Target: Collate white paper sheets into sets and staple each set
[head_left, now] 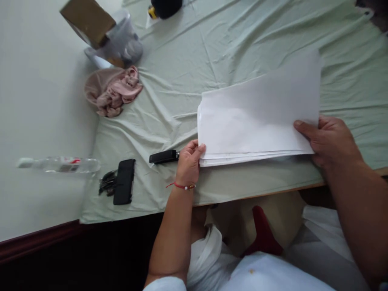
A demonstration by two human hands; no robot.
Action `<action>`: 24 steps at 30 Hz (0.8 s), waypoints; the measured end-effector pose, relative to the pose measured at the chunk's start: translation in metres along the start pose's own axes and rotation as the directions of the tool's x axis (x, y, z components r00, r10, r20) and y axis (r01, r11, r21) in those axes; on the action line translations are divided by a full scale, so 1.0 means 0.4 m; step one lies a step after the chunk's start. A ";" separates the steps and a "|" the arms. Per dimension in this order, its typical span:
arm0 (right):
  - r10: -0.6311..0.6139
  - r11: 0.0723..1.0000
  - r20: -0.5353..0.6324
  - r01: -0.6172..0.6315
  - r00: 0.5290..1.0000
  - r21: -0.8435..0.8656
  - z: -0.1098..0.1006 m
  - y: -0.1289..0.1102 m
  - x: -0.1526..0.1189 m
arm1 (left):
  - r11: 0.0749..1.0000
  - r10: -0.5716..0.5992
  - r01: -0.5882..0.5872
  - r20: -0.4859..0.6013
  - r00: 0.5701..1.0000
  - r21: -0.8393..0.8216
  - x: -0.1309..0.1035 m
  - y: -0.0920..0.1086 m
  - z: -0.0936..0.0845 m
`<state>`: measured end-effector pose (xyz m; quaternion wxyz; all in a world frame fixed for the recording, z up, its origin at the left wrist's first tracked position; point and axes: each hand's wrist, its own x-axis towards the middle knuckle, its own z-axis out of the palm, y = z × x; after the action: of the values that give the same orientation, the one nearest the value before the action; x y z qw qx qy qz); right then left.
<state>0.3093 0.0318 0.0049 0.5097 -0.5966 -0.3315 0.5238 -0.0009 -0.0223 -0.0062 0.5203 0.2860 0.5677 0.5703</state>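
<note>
The stack of white paper sheets (257,109) is held between both hands, its long axis run from side to side and its right end seemingly raised. At its near left corner, the left hand (187,167) is nearly closed, the thumb laid over the edge and the fingers tucked behind. The right end is gripped by the right hand (336,141), with the thumb on the top sheet and the fingers underneath. Neither hand is nearer, since the stack is touched by both. Whether its lower edge is rested on the pale green cloth (242,182) cannot be told.

Farthest left of the stack, a clear plastic bottle with a white cap (54,165) is seen by the wall; its contents cannot be made out. Between bottle and stack, a dark bunch of keys or similar (107,184) is set against a flat black rectangular case (124,182). Beyond these, to the stack's far left, a brown cardboard box (91,20) is propped in a translucent plastic bin (129,36), whose other contents are indistinct. A crumpled pink cloth (121,91) is placed beside the bin. Just left of the stack, a black stapler (163,157) is pointed endwise towards the left hand.
</note>
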 end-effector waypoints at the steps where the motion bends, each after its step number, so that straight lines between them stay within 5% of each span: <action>1: -0.014 1.000 -0.020 0.015 1.000 0.015 -0.003 0.003 0.004 | 1.000 0.001 -0.002 0.008 1.000 0.014 0.002 -0.001 -0.001; 6: -0.047 0.998 -0.040 0.049 0.998 0.035 -0.006 0.004 0.008 | 0.999 -0.017 0.020 -0.082 0.996 0.040 0.009 -0.004 0.007; 12: -0.072 0.995 -0.120 0.080 0.990 0.062 -0.005 0.008 0.019 | 0.999 -0.036 0.034 0.042 0.999 0.032 0.011 0.007 0.017; 24: -0.023 0.998 -0.102 0.028 0.994 0.047 -0.004 0.008 0.021 | 0.995 -0.089 0.087 0.036 0.995 0.041 0.017 0.000 0.018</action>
<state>0.3123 0.0383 -0.0008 0.5469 -0.6056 -0.2997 0.4943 0.0038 -0.0136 -0.0064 0.5496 0.2816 0.5811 0.5300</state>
